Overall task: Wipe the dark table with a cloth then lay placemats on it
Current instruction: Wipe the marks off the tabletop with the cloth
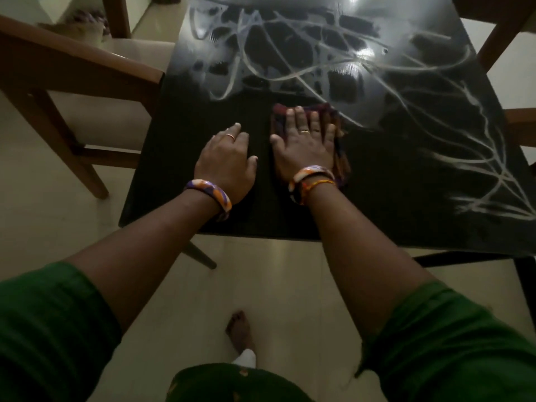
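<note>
The dark glossy table [406, 175] fills the upper middle, its far and right parts streaked with pale smear lines. A dark red checked cloth [327, 111] lies on the near middle of the top. My right hand [304, 140] presses flat on the cloth with straight, spread fingers. My left hand [229, 158] rests flat on the bare tabletop just left of the cloth, apart from it. Both wrists wear coloured bangles. No placemats are in view.
A wooden chair [66, 71] with a pale seat stands against the table's left side. Another wooden chair's frame [504, 27] shows at the far right. Pale tiled floor [275, 280] lies below the near table edge, with my bare foot [239, 329] on it.
</note>
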A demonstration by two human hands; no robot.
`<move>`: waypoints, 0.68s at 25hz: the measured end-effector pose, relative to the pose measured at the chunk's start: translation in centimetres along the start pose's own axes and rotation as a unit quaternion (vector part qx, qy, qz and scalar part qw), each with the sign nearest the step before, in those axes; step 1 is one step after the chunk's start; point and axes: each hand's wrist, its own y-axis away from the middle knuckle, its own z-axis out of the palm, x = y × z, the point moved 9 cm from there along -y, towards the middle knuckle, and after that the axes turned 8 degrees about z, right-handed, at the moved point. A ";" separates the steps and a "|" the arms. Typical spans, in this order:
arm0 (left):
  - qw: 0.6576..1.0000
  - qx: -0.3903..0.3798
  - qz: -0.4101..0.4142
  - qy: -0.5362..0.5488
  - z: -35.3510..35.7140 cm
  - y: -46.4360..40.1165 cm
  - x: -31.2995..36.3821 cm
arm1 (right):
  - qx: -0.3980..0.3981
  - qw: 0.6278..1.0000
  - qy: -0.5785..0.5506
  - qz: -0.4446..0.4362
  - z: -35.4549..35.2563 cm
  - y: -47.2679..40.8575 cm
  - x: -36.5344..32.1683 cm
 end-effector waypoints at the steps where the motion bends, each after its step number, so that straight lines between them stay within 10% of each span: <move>1: 1.000 0.001 -0.001 -0.006 0.0 -0.6 -0.1 | -0.007 1.000 0.008 -0.028 0.0 -0.3 -0.8; 9: 0.998 0.005 0.028 -0.051 0.5 -1.3 -0.7 | 0.015 0.971 0.014 0.237 -4.1 -1.2 16.3; 17: 0.991 -0.001 0.057 -0.122 0.4 -1.4 -0.2 | -0.015 0.999 0.019 -0.039 -0.5 -2.6 -1.4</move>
